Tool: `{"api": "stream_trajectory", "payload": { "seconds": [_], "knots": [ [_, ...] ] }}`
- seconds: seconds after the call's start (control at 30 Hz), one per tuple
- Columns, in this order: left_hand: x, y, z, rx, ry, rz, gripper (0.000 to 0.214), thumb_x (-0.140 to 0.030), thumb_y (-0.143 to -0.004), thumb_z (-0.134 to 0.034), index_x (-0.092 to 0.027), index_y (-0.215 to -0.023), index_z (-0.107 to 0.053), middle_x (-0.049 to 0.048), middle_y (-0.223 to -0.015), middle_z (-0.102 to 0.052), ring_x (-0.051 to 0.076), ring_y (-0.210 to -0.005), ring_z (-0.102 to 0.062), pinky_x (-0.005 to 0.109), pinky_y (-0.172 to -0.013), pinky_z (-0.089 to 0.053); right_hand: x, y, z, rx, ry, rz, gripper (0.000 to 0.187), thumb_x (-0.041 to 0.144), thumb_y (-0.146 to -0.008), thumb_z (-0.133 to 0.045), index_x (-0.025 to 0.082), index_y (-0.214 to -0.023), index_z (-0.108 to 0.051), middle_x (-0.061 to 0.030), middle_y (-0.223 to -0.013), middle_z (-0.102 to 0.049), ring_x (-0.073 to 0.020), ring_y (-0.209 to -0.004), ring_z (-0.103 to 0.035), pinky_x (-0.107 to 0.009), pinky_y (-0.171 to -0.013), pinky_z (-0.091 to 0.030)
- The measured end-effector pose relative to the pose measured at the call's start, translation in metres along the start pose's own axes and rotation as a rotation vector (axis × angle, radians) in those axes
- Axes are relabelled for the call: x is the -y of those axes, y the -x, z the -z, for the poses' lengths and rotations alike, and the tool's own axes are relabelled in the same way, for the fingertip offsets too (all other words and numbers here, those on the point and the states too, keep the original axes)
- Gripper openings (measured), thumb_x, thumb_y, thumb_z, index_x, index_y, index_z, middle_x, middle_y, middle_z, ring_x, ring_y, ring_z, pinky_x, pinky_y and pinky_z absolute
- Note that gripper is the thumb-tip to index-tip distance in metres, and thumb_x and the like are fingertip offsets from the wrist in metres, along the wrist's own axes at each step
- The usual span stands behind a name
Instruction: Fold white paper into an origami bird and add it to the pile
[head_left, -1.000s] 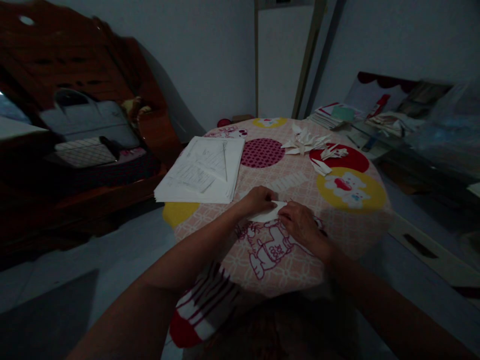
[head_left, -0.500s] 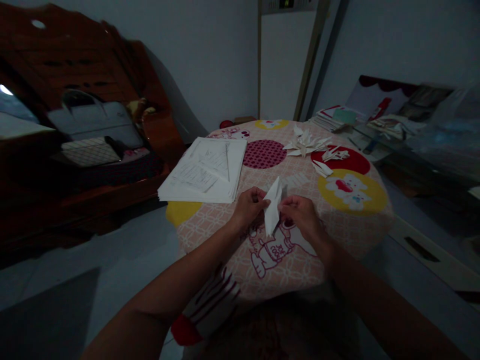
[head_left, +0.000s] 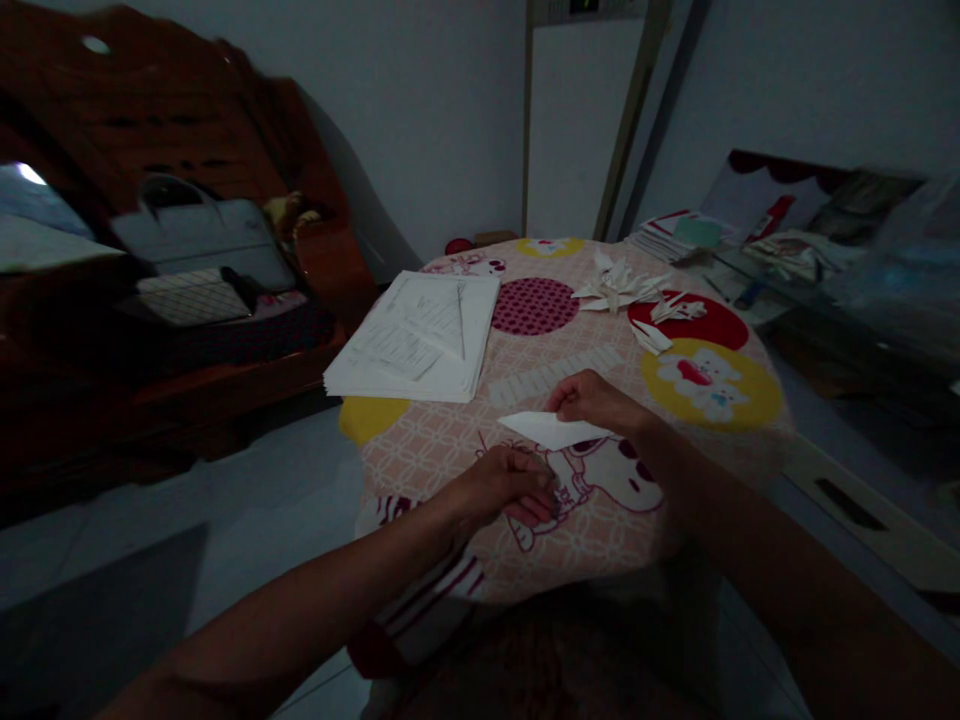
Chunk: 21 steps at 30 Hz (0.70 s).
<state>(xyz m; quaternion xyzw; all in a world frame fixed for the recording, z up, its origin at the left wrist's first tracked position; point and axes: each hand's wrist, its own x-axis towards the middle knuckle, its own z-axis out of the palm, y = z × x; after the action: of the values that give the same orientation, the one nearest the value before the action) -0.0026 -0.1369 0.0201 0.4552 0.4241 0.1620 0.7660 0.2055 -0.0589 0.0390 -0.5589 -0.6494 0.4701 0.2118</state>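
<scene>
A folded piece of white paper (head_left: 553, 431), long and pointed at its left end, lies crosswise above the patterned tablecloth (head_left: 420, 470). My right hand (head_left: 592, 398) pinches it along its far edge, and part of its right end is hidden by that hand and wrist. Nearer to me, my left hand (head_left: 517, 485) is apart from the paper. Its fingers are loosely curved and spread a little, with nothing visible in them.
A stack of white sheets (head_left: 405, 375) with folded printed pieces on top lies at the left of the table. Several folded paper shapes (head_left: 615, 285) are heaped at the back right. Books and papers (head_left: 675, 238) sit beyond. A wooden chair (head_left: 330, 260) holding bags stands to the left.
The folded paper has turned from upright to crosswise. My left hand has let go of it and moved down toward me, while my right hand keeps its hold.
</scene>
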Motion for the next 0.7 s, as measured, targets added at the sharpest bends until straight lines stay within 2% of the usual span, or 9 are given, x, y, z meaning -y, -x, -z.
{"api": "stream_trajectory", "payload": {
  "seconds": [0.07,0.17,0.23,0.3,0.4,0.57,0.7],
  "knots": [
    [0.000,0.003,0.004,-0.043,-0.310,-0.242,0.012,-0.024,-0.082,-0.065,-0.013,-0.080,-0.069,0.0060,-0.072,-0.071,0.015,-0.063,-0.066,0.027,-0.062,-0.055,0.001,-0.004,0.001,-0.009,0.141,0.058,0.021,0.005,-0.062,-0.062,0.014,-0.075,-0.076,-0.0019,-0.064,-0.071,-0.0125,-0.057,-0.059,-0.022,-0.052,-0.040],
    [-0.008,-0.011,0.013,-0.219,-0.785,-0.716,0.016,-0.018,-0.084,-0.061,-0.018,-0.093,-0.075,0.0077,-0.098,-0.073,0.019,-0.090,-0.068,0.033,-0.083,-0.055,0.002,-0.006,-0.002,-0.059,0.278,0.113,0.021,0.003,-0.063,-0.063,0.015,-0.071,-0.077,-0.0018,-0.064,-0.072,-0.0131,-0.060,-0.061,-0.022,-0.057,-0.042],
    [-0.013,-0.027,0.021,-0.213,-0.930,-0.888,0.024,-0.015,-0.087,-0.056,-0.018,-0.103,-0.075,0.0105,-0.112,-0.071,0.020,-0.103,-0.066,0.035,-0.091,-0.053,0.001,-0.005,-0.005,-0.093,0.342,0.162,0.021,0.002,-0.064,-0.063,0.016,-0.069,-0.077,-0.0019,-0.066,-0.072,-0.0132,-0.062,-0.062,-0.023,-0.061,-0.044],
    [-0.016,-0.043,0.029,-0.201,-1.051,-0.954,0.025,-0.012,-0.087,-0.055,-0.017,-0.100,-0.076,0.0113,-0.110,-0.072,0.021,-0.105,-0.066,0.035,-0.093,-0.054,0.000,-0.003,-0.008,-0.127,0.412,0.224,0.020,0.002,-0.066,-0.063,0.017,-0.069,-0.077,-0.0026,-0.070,-0.073,-0.0136,-0.066,-0.063,-0.024,-0.066,-0.044],
    [-0.014,-0.055,0.039,-0.156,-1.166,-0.962,0.027,-0.013,-0.089,-0.053,-0.017,-0.103,-0.075,0.0108,-0.112,-0.072,0.021,-0.108,-0.065,0.035,-0.095,-0.053,-0.005,0.003,-0.011,-0.173,0.516,0.313,0.022,0.002,-0.070,-0.061,0.017,-0.071,-0.076,-0.0043,-0.079,-0.073,-0.0153,-0.073,-0.063,-0.026,-0.072,-0.045],
    [-0.012,-0.052,0.045,-0.136,-1.237,-0.960,0.025,-0.029,-0.092,-0.060,-0.017,-0.110,-0.073,0.0119,-0.115,-0.071,0.022,-0.110,-0.064,0.035,-0.096,-0.052,-0.018,0.016,-0.013,-0.130,0.534,0.460,0.028,0.001,-0.072,-0.053,0.016,-0.078,-0.075,-0.0052,-0.083,-0.069,-0.0158,-0.076,-0.062,-0.027,-0.074,-0.045],
    [-0.012,-0.053,0.045,-0.140,-1.271,-0.964,0.024,-0.028,-0.092,-0.060,-0.016,-0.109,-0.073,0.0120,-0.112,-0.071,0.023,-0.108,-0.065,0.035,-0.096,-0.052,-0.030,0.028,-0.012,-0.091,0.515,0.569,0.023,0.005,-0.080,-0.054,0.017,-0.083,-0.074,-0.0069,-0.090,-0.070,-0.0186,-0.085,-0.063,-0.032,-0.081,-0.047]
  ]
}}
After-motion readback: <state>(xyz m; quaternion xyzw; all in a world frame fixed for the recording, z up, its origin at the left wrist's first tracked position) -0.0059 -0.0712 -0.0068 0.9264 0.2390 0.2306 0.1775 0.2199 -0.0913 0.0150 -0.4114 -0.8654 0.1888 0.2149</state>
